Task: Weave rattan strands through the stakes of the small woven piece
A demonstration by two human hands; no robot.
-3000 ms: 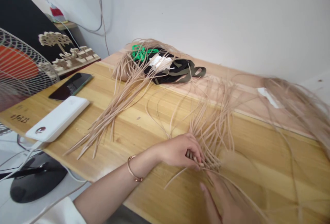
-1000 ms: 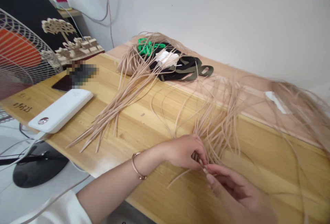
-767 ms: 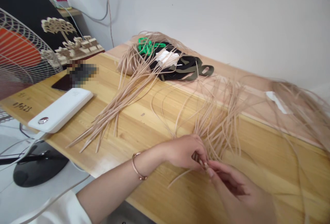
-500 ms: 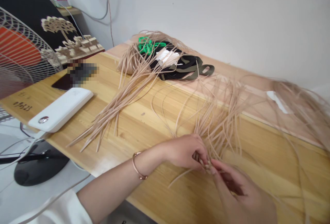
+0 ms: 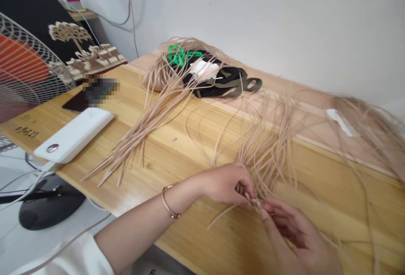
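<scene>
Pale tan weaving strips [image 5: 268, 148] fan out across the table beyond my hands, their near ends gathered into a small woven piece [image 5: 255, 202]. My left hand [image 5: 229, 184], with a bracelet at the wrist, is closed round the woven part, and one loose strip end pokes out below it. Thumb and fingers of my right hand [image 5: 294, 228] pinch at the same spot, fingertips nearly meeting those of the left. My fingers cover much of the weave, so its pattern is hard to make out.
On the wooden table [image 5: 177, 140] lie another strip bundle [image 5: 139, 131], a white power bank [image 5: 74, 133] with a cable, and a dark phone-like slab [image 5: 76, 100]. A black bag [image 5: 230, 82] rests by the wall. A fan [image 5: 22, 64] stands at left; more strips [image 5: 373, 127] at right.
My right hand's fingers have opened out a little and shifted slightly at the woven piece. My left hand keeps its hold almost unmoved.
</scene>
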